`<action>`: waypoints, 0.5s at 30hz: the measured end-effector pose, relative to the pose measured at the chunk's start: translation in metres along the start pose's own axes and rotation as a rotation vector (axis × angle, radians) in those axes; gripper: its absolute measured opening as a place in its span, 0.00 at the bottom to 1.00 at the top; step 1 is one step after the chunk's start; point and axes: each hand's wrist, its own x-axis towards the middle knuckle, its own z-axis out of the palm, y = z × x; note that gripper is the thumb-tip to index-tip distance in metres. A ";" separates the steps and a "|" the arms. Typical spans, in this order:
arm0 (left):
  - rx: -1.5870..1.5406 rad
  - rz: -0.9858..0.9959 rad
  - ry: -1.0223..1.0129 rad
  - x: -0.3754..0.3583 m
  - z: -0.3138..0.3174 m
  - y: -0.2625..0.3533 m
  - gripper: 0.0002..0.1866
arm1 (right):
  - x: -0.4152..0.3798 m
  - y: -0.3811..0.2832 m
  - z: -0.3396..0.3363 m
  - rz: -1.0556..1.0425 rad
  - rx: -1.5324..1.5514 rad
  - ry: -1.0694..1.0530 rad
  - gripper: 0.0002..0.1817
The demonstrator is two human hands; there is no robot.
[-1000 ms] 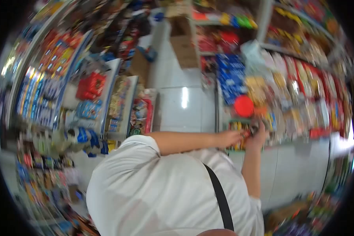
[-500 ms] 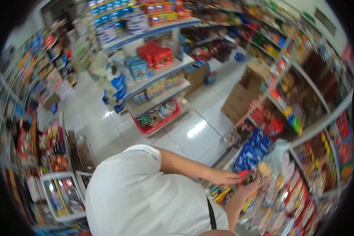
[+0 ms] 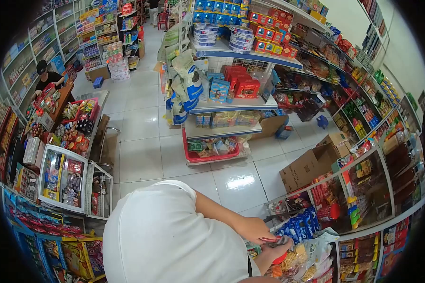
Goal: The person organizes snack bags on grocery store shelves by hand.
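My left hand reaches out from the white shirt and closes on a small red-and-dark item, whose kind I cannot make out. Just below it, my right hand is closed against the same item, its fingers partly hidden. A red rounded thing shows under the right hand. Around both hands lie blue packets, a clear bag of yellowish snacks and a pale plastic bag.
A shelf unit with red boxes and a red bin stands ahead. An open cardboard box sits on the tiled floor. A glass-topped case is at left. Another person sits behind a counter.
The view has swung and steadied, bringing more of the left shelves and another person into sight. My hands remain together around the red-and-dark item, now lower and further left in the view.
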 end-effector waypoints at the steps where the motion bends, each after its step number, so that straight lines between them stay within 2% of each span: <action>1: -0.090 -0.009 0.058 0.000 0.003 -0.002 0.21 | -0.033 -0.018 0.026 0.012 0.007 0.084 0.17; 3: -0.243 -0.056 0.137 0.001 0.003 -0.009 0.18 | -0.086 -0.044 0.068 0.038 0.026 0.256 0.20; 4: -0.307 -0.094 0.157 0.001 0.002 -0.014 0.17 | -0.079 -0.045 0.058 0.043 -0.003 0.248 0.25; 8: -0.813 -0.344 0.086 0.009 -0.002 -0.027 0.14 | -0.056 -0.034 0.026 0.011 0.075 -0.034 0.25; 10: -0.974 -0.439 -0.077 0.017 0.000 -0.033 0.15 | -0.063 -0.021 0.022 -0.031 0.187 -0.216 0.24; 12: -1.126 -0.499 -0.204 0.022 0.009 -0.034 0.18 | -0.083 -0.010 0.030 -0.072 0.147 -0.357 0.24; 14: -1.468 -0.620 -0.361 0.025 0.014 -0.033 0.17 | -0.108 -0.012 0.039 -0.104 0.075 -0.498 0.27; 15: -1.635 -0.682 -0.442 0.027 0.015 -0.032 0.17 | -0.104 -0.012 0.034 -0.146 0.011 -0.477 0.27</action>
